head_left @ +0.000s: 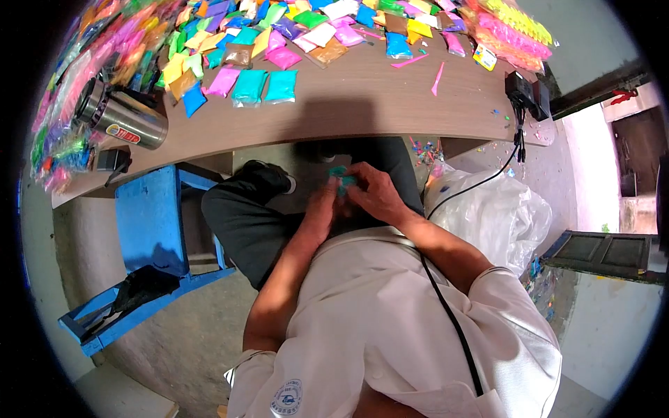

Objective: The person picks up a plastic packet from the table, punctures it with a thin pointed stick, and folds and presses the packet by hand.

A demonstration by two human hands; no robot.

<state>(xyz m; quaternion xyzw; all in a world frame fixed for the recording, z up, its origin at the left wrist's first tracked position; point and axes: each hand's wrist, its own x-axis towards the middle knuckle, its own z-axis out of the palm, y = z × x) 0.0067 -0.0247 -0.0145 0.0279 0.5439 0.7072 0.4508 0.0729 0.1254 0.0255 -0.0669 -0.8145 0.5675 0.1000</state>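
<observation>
Above my lap, just off the table's front edge, my left hand and my right hand meet around a small teal piece. Fingers of both hands are bent and pressed to it; its exact shape is blurred. On the table lie two teal packets side by side, with a pink packet and a blue packet to their left. Many more coloured packets spread along the back.
A steel flask lies at the table's left, beside heaped colourful bags. Black adapters with a hanging cable stand at the right edge. A blue chair is left; a clear plastic bag is right.
</observation>
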